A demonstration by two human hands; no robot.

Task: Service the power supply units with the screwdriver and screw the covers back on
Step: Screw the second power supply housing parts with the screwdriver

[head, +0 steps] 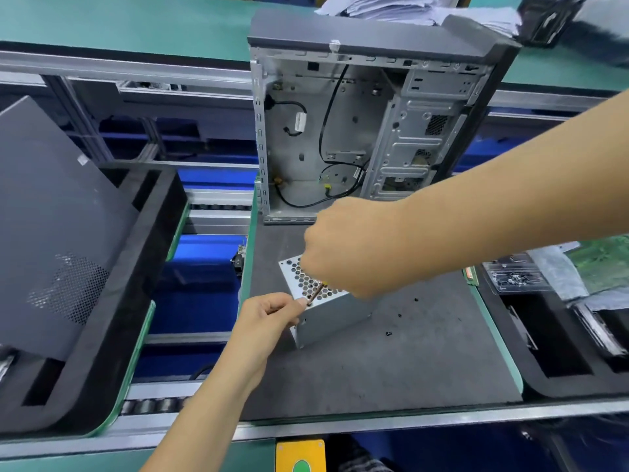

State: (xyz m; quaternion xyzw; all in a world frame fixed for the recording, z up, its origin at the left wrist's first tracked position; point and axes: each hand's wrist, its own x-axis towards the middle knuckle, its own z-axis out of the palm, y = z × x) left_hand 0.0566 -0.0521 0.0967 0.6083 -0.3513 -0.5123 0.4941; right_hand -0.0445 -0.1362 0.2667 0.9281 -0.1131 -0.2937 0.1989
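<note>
Head camera view, looking down at a dark grey work mat lying on a green bench. Near the mat's left edge, about midway between its near and far edges, sits a small silver power supply unit, a metal box tipped at an angle, with a honeycomb-perforated face turned upward.

The right hand reaches in from the right and hovers over the unit's top, fingers curled tightly around a screwdriver. Only the lower part of the tool's shaft shows beneath the fist, slanting down to the perforated face near the box's near-left corner. The left hand comes up from the near edge, fingers curled, with the thumb and forefinger pinched together right at the screwdriver's tip; whether they hold a screw or the tip itself is too small to tell.

Three small black screws lie loose on the mat to the right of the unit, well apart from each other.

At the mat's far edge stands an open computer case, its side removed, showing bare metal and black cables. Off the left edge, a dark grey side panel leans on a black foam tray. Off the right edge, a clear plastic box of screws rests on another tray.
</note>
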